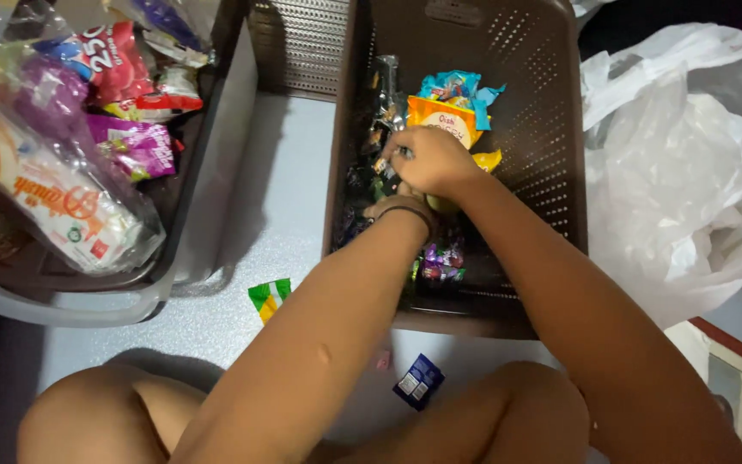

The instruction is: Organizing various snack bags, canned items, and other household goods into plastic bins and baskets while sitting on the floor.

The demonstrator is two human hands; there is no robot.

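Both my hands reach into a brown perforated plastic basket (543,129) that holds several snack and candy packets. My right hand (429,159) is curled into a fist on top, pinching a small wrapper near an orange packet (445,120) and a blue packet (457,86). My left hand (397,204) is mostly hidden under the right; only its wrist with a dark band shows. Purple candy wrappers (441,258) lie lower in the basket.
A second bin (62,301) at the left is stuffed with bagged snacks. A crumpled white plastic bag (680,163) lies at the right. Loose on the pale floor are a green and yellow sachet (269,296) and a small blue sachet (418,381). My knees are at the bottom.
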